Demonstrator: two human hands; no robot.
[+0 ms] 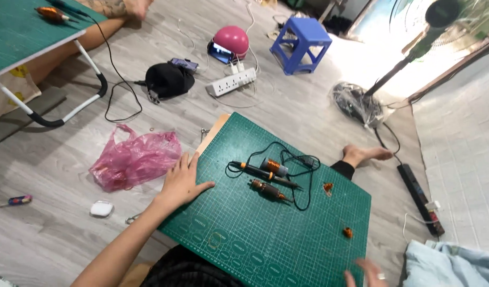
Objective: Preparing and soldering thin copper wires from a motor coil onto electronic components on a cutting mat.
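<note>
Left hand (181, 180) flat on the left edge of the dark green gridded cutting mat (308, 234), right hand (368, 272) barely in view at its lower right edge

The left hand lies open, fingers spread, palm on the mat's rim and grasping nothing; only a few right fingertips show at the bottom of the frame, so I cannot tell whether that hand is loose or holding anything. Mid-mat, well apart from both hands, lie a black-handled soldering iron with an orange collar (265, 174), a small copper-wound motor part (270, 191) just below it, and a looped black cord (300, 165) around them. Two small orange pieces (328, 187) (348, 232) sit towards the right edge. The lower half of the mat is bare. Off the left edge, on the grey wood-look floor (53, 234), rest a crumpled pink plastic bag (134, 159) and a small white case (101, 209)
</note>
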